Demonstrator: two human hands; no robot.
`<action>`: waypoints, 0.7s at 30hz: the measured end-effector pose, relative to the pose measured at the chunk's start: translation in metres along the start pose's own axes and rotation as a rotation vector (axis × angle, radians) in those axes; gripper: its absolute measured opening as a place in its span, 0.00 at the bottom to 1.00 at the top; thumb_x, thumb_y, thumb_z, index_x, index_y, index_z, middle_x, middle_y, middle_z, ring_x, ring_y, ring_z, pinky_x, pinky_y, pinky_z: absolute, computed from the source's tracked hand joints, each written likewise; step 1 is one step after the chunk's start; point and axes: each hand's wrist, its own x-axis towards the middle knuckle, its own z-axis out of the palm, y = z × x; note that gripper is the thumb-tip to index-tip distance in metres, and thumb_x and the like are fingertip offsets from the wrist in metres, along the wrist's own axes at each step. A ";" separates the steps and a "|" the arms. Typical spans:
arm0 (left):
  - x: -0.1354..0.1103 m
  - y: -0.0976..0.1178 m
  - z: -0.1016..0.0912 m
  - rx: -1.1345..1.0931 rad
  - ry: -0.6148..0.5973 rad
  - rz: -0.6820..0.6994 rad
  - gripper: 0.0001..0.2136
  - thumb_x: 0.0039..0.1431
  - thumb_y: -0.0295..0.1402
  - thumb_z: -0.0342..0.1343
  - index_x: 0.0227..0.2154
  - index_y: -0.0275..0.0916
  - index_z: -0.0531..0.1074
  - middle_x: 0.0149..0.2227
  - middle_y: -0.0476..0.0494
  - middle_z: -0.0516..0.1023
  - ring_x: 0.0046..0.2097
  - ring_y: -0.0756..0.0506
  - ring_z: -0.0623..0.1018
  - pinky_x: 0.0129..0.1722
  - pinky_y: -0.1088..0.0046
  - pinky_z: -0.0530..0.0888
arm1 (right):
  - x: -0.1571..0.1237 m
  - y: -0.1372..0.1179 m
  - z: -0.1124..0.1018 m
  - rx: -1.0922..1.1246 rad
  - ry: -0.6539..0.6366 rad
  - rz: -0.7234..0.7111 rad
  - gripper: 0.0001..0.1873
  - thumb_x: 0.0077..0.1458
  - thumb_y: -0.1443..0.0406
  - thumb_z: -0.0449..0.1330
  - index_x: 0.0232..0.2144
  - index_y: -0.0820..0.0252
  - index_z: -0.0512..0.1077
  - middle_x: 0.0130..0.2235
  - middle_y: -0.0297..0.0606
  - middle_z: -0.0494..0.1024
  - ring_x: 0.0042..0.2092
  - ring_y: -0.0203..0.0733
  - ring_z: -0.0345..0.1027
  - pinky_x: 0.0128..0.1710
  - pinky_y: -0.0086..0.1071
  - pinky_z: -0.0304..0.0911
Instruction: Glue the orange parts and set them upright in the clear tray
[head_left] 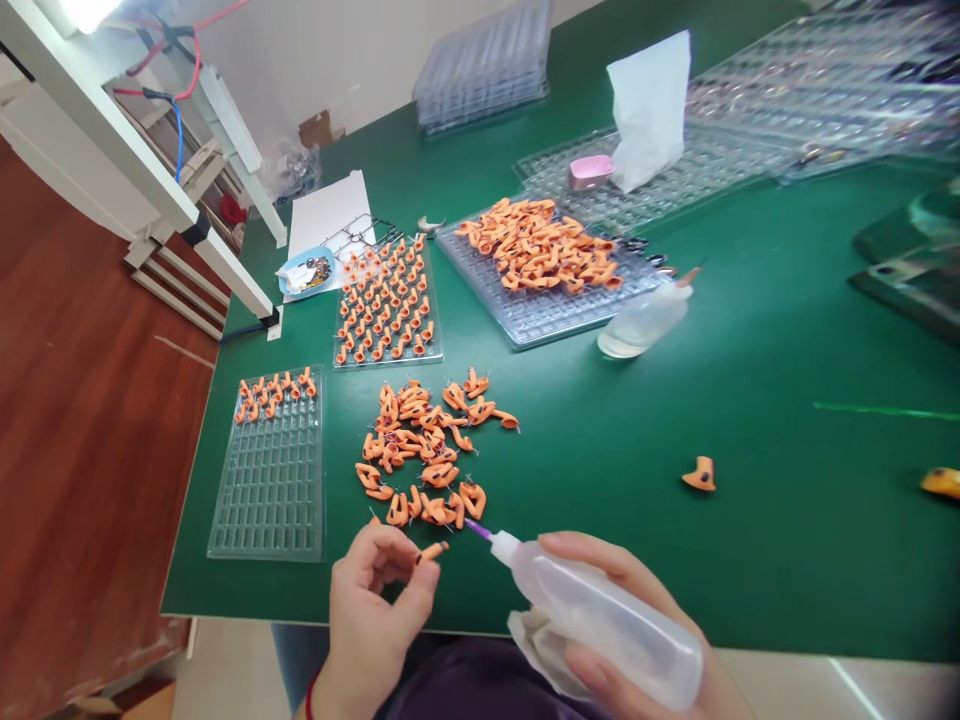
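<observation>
Between the thumb and forefinger of my left hand (382, 600) is a small orange plastic part (431, 552). My right hand (637, 580) is wrapped round a translucent squeeze bottle (607, 615) with a white cap and a purple needle tip (477, 528), and a crumpled white tissue (544, 645) is held against its underside. The tip points left, a short way from the orange part and apart from it. Just beyond both hands lies a loose pile of similar orange parts (412, 440), several with thin metal pins sticking out.
At the left, a clear tray (270, 490) has orange parts in its far rows; a fuller tray (388, 300) stands behind. Stacked trays (517, 325) bear an orange heap. A second bottle (637, 325), a pink box (591, 172) and a single orange part (701, 474) are to the right.
</observation>
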 end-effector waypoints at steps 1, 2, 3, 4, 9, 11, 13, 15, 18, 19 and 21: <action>-0.002 -0.002 0.000 0.003 -0.007 -0.002 0.05 0.55 0.32 0.66 0.34 0.38 0.79 0.28 0.46 0.83 0.30 0.47 0.84 0.31 0.79 0.80 | 0.000 -0.001 0.002 0.033 -0.008 0.033 0.25 0.55 0.39 0.66 0.49 0.39 0.74 0.39 0.33 0.78 0.32 0.37 0.73 0.32 0.24 0.70; -0.003 -0.005 0.001 0.015 -0.020 0.007 0.07 0.56 0.30 0.65 0.38 0.38 0.80 0.30 0.46 0.84 0.32 0.47 0.85 0.32 0.78 0.81 | 0.001 -0.002 0.003 0.062 -0.014 0.056 0.25 0.55 0.40 0.67 0.50 0.38 0.73 0.39 0.31 0.78 0.31 0.36 0.72 0.31 0.23 0.70; -0.005 -0.007 0.000 0.040 -0.037 0.033 0.08 0.57 0.29 0.64 0.40 0.39 0.80 0.32 0.45 0.85 0.32 0.47 0.85 0.33 0.78 0.81 | 0.001 -0.003 0.004 0.080 -0.015 0.068 0.25 0.54 0.40 0.67 0.50 0.37 0.72 0.38 0.31 0.78 0.31 0.35 0.72 0.31 0.23 0.70; -0.006 -0.008 -0.001 0.081 -0.054 0.079 0.09 0.58 0.27 0.63 0.41 0.39 0.81 0.33 0.45 0.86 0.33 0.47 0.85 0.34 0.79 0.81 | 0.001 -0.004 0.004 0.091 -0.013 0.075 0.24 0.54 0.41 0.68 0.50 0.36 0.72 0.38 0.30 0.77 0.31 0.35 0.72 0.31 0.23 0.70; -0.009 -0.011 -0.005 0.376 -0.063 0.461 0.09 0.63 0.23 0.60 0.41 0.41 0.81 0.37 0.46 0.85 0.37 0.49 0.84 0.39 0.80 0.81 | 0.000 -0.001 -0.005 0.045 -0.021 0.065 0.26 0.52 0.41 0.69 0.48 0.41 0.74 0.38 0.32 0.78 0.29 0.36 0.73 0.29 0.24 0.71; -0.010 -0.012 -0.004 0.474 -0.060 0.561 0.08 0.68 0.24 0.57 0.42 0.40 0.80 0.37 0.45 0.83 0.38 0.49 0.84 0.40 0.78 0.80 | 0.000 0.001 -0.011 -0.020 -0.036 0.041 0.26 0.54 0.39 0.67 0.48 0.42 0.74 0.37 0.34 0.78 0.28 0.37 0.73 0.28 0.24 0.71; -0.012 -0.015 -0.002 0.550 -0.061 0.613 0.08 0.70 0.25 0.55 0.44 0.39 0.78 0.37 0.44 0.82 0.37 0.48 0.82 0.38 0.76 0.80 | 0.000 0.003 -0.016 -0.107 -0.049 -0.005 0.24 0.58 0.39 0.63 0.48 0.43 0.74 0.36 0.34 0.78 0.27 0.37 0.73 0.27 0.25 0.70; -0.014 -0.018 0.000 0.599 -0.059 0.643 0.09 0.71 0.24 0.53 0.46 0.38 0.77 0.37 0.43 0.81 0.37 0.48 0.81 0.37 0.74 0.79 | 0.002 0.006 -0.020 -0.209 -0.067 -0.083 0.20 0.63 0.41 0.59 0.48 0.42 0.74 0.36 0.33 0.78 0.27 0.37 0.72 0.26 0.25 0.68; -0.016 -0.022 0.002 0.631 -0.061 0.674 0.10 0.70 0.22 0.53 0.48 0.36 0.76 0.37 0.42 0.80 0.37 0.47 0.80 0.38 0.73 0.78 | 0.005 0.010 -0.022 -0.362 -0.083 -0.211 0.17 0.66 0.44 0.56 0.48 0.42 0.74 0.38 0.34 0.79 0.32 0.39 0.75 0.31 0.25 0.69; -0.017 -0.022 0.003 0.635 -0.062 0.681 0.10 0.70 0.22 0.53 0.48 0.36 0.76 0.38 0.42 0.80 0.38 0.47 0.80 0.38 0.72 0.78 | 0.006 0.011 -0.023 -0.395 -0.093 -0.232 0.17 0.67 0.44 0.56 0.48 0.42 0.73 0.38 0.33 0.79 0.33 0.39 0.75 0.32 0.25 0.69; -0.017 -0.023 0.002 0.636 -0.069 0.685 0.10 0.69 0.21 0.54 0.49 0.36 0.76 0.38 0.42 0.80 0.38 0.47 0.79 0.39 0.72 0.78 | 0.008 0.015 -0.025 -0.442 -0.111 -0.255 0.16 0.68 0.46 0.55 0.49 0.43 0.72 0.39 0.33 0.80 0.35 0.39 0.76 0.35 0.25 0.70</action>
